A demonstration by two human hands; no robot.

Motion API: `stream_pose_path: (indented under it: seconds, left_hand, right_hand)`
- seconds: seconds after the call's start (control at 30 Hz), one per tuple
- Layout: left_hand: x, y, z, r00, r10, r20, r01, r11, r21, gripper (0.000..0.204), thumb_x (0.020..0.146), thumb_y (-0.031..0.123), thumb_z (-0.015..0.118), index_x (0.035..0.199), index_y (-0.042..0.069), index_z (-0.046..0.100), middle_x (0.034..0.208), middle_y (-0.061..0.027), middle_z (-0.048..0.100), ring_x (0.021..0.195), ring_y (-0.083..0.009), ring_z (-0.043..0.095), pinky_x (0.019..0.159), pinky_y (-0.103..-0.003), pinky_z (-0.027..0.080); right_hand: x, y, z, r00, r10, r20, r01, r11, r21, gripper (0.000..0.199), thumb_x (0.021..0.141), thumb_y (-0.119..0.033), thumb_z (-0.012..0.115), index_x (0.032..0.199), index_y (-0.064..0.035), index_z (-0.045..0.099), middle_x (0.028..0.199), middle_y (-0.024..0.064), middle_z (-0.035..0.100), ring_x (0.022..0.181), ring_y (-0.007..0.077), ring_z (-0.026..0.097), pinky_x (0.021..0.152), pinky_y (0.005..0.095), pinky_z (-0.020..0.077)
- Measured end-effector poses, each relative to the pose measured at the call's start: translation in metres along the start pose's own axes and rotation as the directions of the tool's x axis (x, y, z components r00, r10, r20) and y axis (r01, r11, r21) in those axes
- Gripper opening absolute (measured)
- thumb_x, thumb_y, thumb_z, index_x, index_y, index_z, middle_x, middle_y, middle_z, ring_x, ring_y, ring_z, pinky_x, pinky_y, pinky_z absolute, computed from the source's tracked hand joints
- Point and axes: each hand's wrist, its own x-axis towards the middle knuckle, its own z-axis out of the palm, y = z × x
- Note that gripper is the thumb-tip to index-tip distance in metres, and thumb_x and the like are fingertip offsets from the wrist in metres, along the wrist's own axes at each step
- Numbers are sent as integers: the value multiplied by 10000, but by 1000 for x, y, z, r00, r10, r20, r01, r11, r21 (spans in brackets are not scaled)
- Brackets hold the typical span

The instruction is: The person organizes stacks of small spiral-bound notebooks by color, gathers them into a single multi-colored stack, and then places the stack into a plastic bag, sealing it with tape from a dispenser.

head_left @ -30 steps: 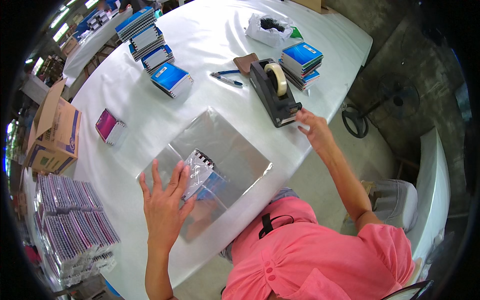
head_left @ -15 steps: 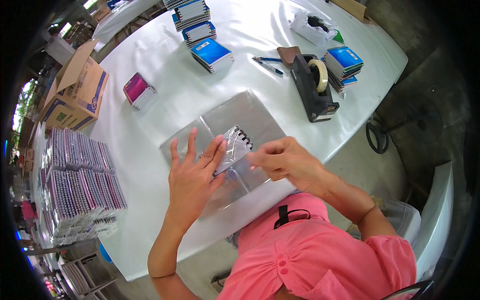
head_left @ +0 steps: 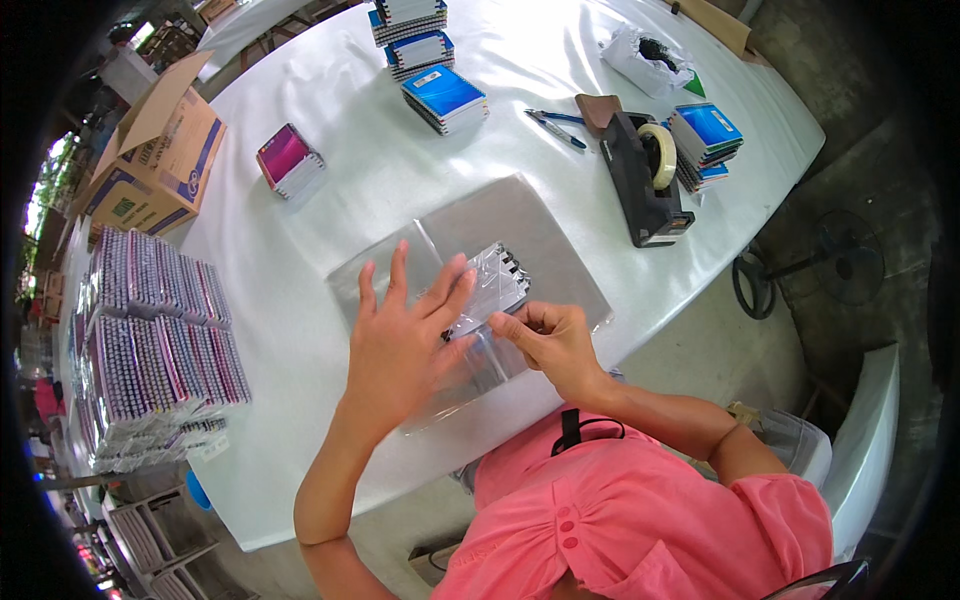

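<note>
A small spiral-bound notebook bundle [head_left: 497, 283] in shiny clear plastic lies on a pile of flat, clear plastic sheets [head_left: 562, 262] at the table's near side. My left hand [head_left: 398, 345] rests on the bundle's left part, its fingers stretched and spread. At the bundle's near right corner my right hand [head_left: 557, 345] is closed in a pinch, thumb against fingers. Whatever lies between those fingertips is too small or hidden to make out. Black spiral rings show along the bundle's far right edge.
Beyond the sheets stand a purple notebook stack [head_left: 288, 160] and blue notebook stacks [head_left: 445, 95]. To the right are pens [head_left: 555, 130], a black tape dispenser [head_left: 645, 185] and more blue notebooks [head_left: 706, 135]. At left are wrapped notebook piles [head_left: 165, 345] and an open carton [head_left: 150, 170].
My right hand has come in against the bundle's near right corner, its thumb and fingers now pinched there. The left hand stays on the bundle. The whole view has shifted slightly.
</note>
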Motion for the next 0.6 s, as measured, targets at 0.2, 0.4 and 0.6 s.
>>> stream_pose_path:
  seconds: [0.2, 0.4, 0.6]
  left_hand:
    - [43, -18, 10, 954, -151, 259, 267, 821, -505, 786, 795, 467, 674, 1409, 77, 376, 1206, -195, 571, 1132, -381, 529, 987, -455, 374]
    - [45, -29, 16, 942, 6, 337, 217, 755, -618, 963, 750, 489, 717, 1458, 44, 238, 1027, -232, 623, 901, -358, 628, 804, -380, 480]
    - [49, -7, 11, 916, -79, 393, 241, 891, -384, 1028, 677, 361, 725, 1470, 30, 160, 1225, -240, 553, 978, -387, 597, 801, -412, 492]
  right_hand:
    - [9, 17, -2, 961, -278, -9, 256, 895, -366, 349, 899, -299, 646, 748, 16, 648, 534, 23, 508, 429, 111, 410, 430, 290, 305]
    - [30, 25, -21, 974, -174, 147, 226, 665, -712, 348, 868, -314, 628, 721, -1, 661, 573, 194, 524, 500, 333, 492, 499, 394, 374]
    - [41, 17, -39, 934, -136, 331, 331, 675, -659, 283, 844, -262, 647, 751, 5, 646, 579, 168, 526, 481, 294, 453, 503, 380, 371]
